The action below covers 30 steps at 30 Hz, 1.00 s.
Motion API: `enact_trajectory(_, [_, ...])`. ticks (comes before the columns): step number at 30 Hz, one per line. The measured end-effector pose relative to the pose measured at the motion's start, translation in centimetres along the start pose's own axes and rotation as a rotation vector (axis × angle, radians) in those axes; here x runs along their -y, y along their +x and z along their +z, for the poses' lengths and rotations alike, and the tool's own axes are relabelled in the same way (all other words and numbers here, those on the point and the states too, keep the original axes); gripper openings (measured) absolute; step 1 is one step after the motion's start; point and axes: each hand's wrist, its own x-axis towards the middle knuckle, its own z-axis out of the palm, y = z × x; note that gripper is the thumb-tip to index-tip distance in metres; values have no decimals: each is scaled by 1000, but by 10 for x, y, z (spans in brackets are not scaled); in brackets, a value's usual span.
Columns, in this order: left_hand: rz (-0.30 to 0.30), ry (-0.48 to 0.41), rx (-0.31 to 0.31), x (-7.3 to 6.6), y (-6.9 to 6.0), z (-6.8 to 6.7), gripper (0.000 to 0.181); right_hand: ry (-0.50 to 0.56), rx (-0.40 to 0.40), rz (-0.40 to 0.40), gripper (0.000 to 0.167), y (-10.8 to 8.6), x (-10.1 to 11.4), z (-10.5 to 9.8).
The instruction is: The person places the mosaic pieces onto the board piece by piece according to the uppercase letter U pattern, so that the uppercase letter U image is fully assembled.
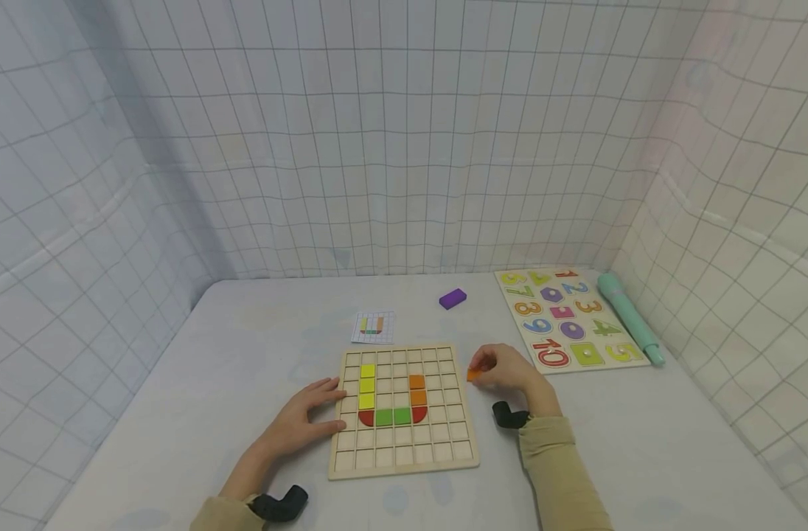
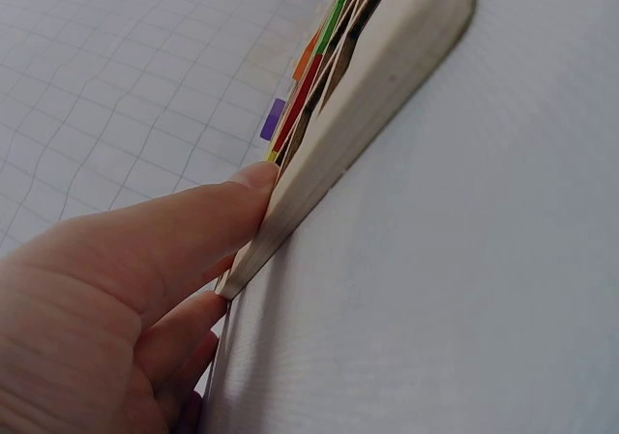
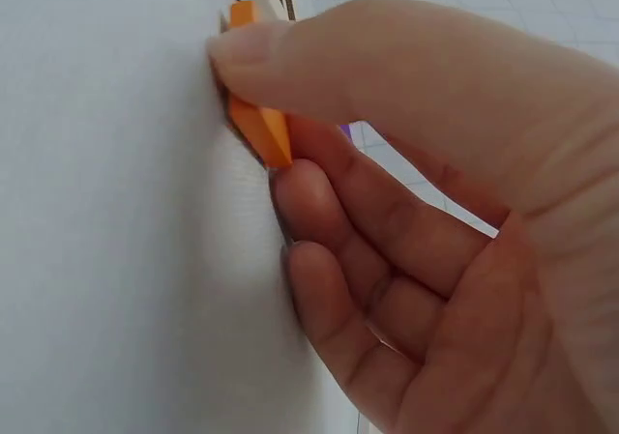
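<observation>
A wooden grid board [image 1: 444, 442] lies in front of me. In its cells sit a column of yellow tiles [image 1: 367, 385], a red rounded tile [image 1: 366, 418], green tiles [image 1: 393, 417], another red rounded tile [image 1: 419, 414] and two orange tiles [image 1: 417, 389], forming a U shape. My left hand [image 1: 291, 424] rests at the board's left edge, thumb and fingertips touching the rim, as the left wrist view also shows. Right of the board, my right hand [image 1: 508, 370] pinches an orange tile [image 3: 257, 125] between thumb and fingers, close to the table surface.
Beyond the board lies a small printed card [image 1: 374, 327] with a coloured U on a grid. A purple block [image 1: 453, 299] is farther back. To the right are a number puzzle board [image 1: 512, 304] and a teal tube-like object [image 1: 632, 318]. Grid-patterned cloth walls surround the table.
</observation>
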Motion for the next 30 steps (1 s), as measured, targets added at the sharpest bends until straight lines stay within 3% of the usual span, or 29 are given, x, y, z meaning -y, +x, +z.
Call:
enact_trajectory(5, [2, 6, 0, 1, 1, 0, 52, 19, -13, -14, 18, 2, 0, 0])
enact_trajectory(14, [-16, 2, 12, 0, 0, 0, 53, 89, -12, -130, 19, 6, 11, -1])
enact_trajectory(26, [-14, 7, 3, 3, -1, 1, 52, 90, 22, -323, 20, 22, 36, 17])
enact_trajectory(30, [-18, -4, 6, 2, 0, 1, 52, 75, 49, -307, 20, 28, 47, 21])
